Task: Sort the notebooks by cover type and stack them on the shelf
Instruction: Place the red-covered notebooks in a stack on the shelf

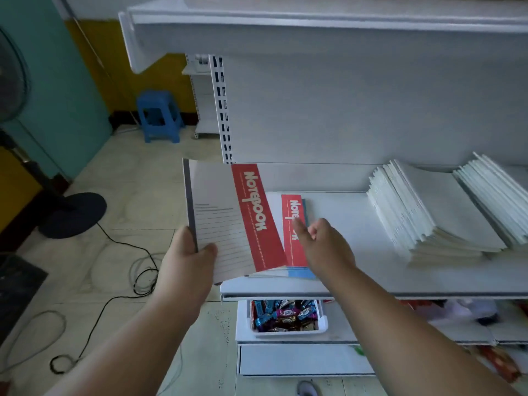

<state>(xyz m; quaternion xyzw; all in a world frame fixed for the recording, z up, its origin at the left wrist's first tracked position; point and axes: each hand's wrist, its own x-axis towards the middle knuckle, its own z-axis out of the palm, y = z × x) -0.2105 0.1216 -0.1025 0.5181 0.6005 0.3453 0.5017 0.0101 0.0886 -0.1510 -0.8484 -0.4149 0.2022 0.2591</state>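
My left hand (190, 254) grips the near left corner of a notebook (228, 218) with a red "Notebook" band and a lined grey cover, holding it tilted over the left end of the white shelf (357, 281). Under it a small stack of like red-banded notebooks (294, 212) lies on the shelf, with a blue edge showing at the front. My right hand (323, 241) hovers over that stack, fingers extended and holding nothing. To the right, two fanned piles of plain white notebooks (428, 212) (497, 195) rest on the same shelf.
An upper shelf (285, 27) overhangs the work area. Below, a white bin of wrapped candies (285, 315) sits on a lower shelf. To the left are tiled floor, loose cables (137, 270), a fan base (73, 214) and a blue stool (158, 115).
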